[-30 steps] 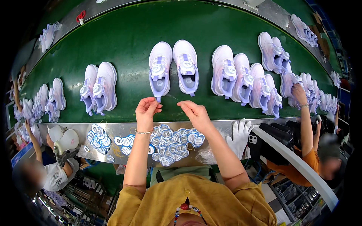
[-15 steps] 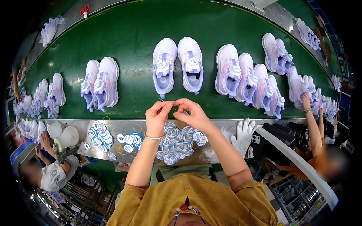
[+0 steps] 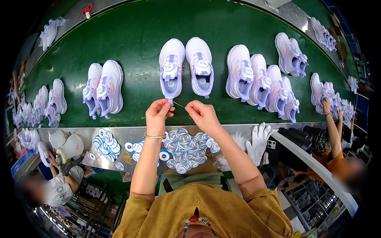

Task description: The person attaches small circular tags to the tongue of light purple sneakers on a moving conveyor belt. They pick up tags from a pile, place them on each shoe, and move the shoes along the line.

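My left hand (image 3: 158, 112) pinches the heel tab (image 3: 170, 101) of this shoe (image 3: 172, 59), my right hand (image 3: 204, 116) grips thin string (image 3: 179, 105); lightly taut, I reckon, no yanking.

Lilac and white against deep green

The middle shoes (image 3: 172, 49) are white tinged with lilac, their collars (image 3: 171, 94), straps (image 3: 172, 58) and heel tabs (image 3: 206, 96) a deeper periwinkle, their round dials (image 3: 203, 65) milky white. The pair to the left (image 3: 111, 75) and those to the right (image 3: 239, 63) repeat these colours. The work surface (image 3: 139, 47) is deep green, the ledge (image 3: 131, 133) silvery grey. Round tags (image 3: 185, 138) are white with bright blue rims and dark print; the bands (image 3: 127, 157) beside them are yellow. The thin cord (image 3: 179, 104) looks whitish, though it is too fine to be certain. The glove (image 3: 258, 143) is plain white, the scissors handle (image 3: 88, 7) red, the shirt (image 3: 222, 208) plain mustard, the necklace beads (image 3: 193, 219) red, blue and white.
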Action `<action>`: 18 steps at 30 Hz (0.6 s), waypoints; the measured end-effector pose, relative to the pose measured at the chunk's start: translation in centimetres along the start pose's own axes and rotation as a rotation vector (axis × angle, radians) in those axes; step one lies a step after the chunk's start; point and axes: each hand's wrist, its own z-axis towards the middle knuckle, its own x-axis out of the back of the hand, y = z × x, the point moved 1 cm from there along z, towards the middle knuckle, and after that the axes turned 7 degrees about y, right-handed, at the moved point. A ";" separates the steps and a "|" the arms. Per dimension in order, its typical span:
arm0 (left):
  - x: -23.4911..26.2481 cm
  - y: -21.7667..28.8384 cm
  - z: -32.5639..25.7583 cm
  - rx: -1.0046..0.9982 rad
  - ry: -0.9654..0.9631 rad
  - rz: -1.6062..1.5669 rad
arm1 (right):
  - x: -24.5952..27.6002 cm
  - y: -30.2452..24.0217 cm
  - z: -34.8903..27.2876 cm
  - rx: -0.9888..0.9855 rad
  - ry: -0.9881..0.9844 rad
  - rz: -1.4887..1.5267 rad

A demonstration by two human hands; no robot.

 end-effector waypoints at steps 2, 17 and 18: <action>0.1 0.0 0.0 0.014 0.001 -0.015 | -0.2 -0.1 0.3 -0.004 -0.041 -0.021; 2.3 -0.4 0.3 -0.089 0.051 0.008 | -0.7 -1.2 0.0 0.301 -0.143 -0.313; 2.1 -0.3 0.1 -0.102 0.047 -0.009 | -0.7 -1.3 -0.4 0.367 -0.137 -0.356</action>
